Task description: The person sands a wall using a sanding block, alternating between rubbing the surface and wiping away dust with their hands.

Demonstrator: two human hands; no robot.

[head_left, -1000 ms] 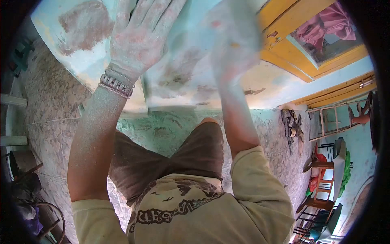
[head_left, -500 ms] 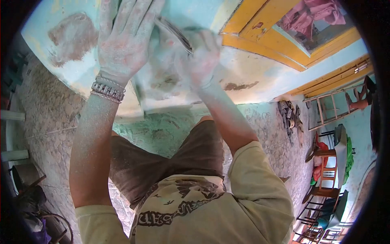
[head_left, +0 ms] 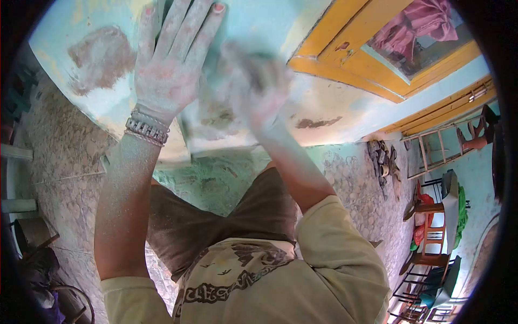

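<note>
Both hands were up on the turquoise wall [head_left: 259, 16], totally caked in pale dust. The left hand [head_left: 164, 70] was pressed flat against the paint with the fingers spread wide apart, holding nothing, a stack of beaded bracelets [head_left: 145, 128] sitting at the wrist. The right hand [head_left: 258, 89] was just beside it, against the same patch of wall, but it was one big blur, so honestly I couldn't tell if it was closed on something or what that would be. The wall around them was patchy, with a big brownish bare spot [head_left: 100, 56] off to the left where the paint had come away and a smaller one [head_left: 313, 123] lower right. A yellow window frame [head_left: 345, 51] ran just beside the right hand. Down below, the person's brown shorts [head_left: 226, 216] and yellowish T-shirt [head_left: 280, 286] had the same dust on them, over a pebble-patterned floor [head_left: 65, 156]. Some wooden chairs [head_left: 431, 237] stood well apart.
</note>
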